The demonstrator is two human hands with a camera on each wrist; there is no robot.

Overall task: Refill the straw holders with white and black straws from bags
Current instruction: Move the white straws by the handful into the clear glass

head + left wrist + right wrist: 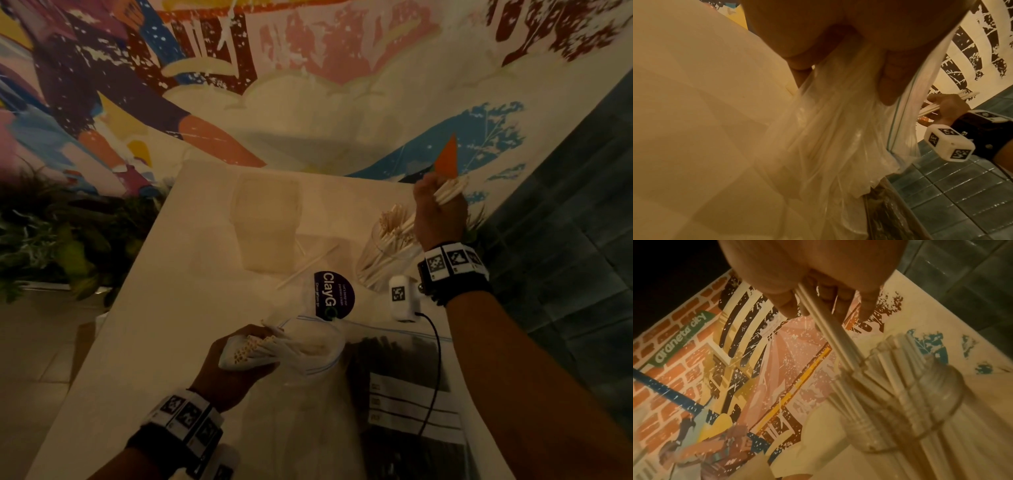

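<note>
My right hand [440, 205] grips a small bunch of white straws [451, 190] above a clear straw holder [387, 253] full of white straws; in the right wrist view the bunch [830, 331] points down into the holder's mouth [900, 386]. My left hand [239, 359] grips the open end of a clear zip bag of white straws [301, 346] on the white table [171, 325]; the bag [834, 138] hangs below the left fingers [888, 81]. A second bag of black straws [394, 356] lies to its right.
A frosted empty holder [267, 222] stands at the table's back centre, with a loose straw [308, 265] beside it. A round purple sticker [334, 294] is on the table. Plants [58, 240] stand left, a painted wall behind, tiled floor [565, 240] right.
</note>
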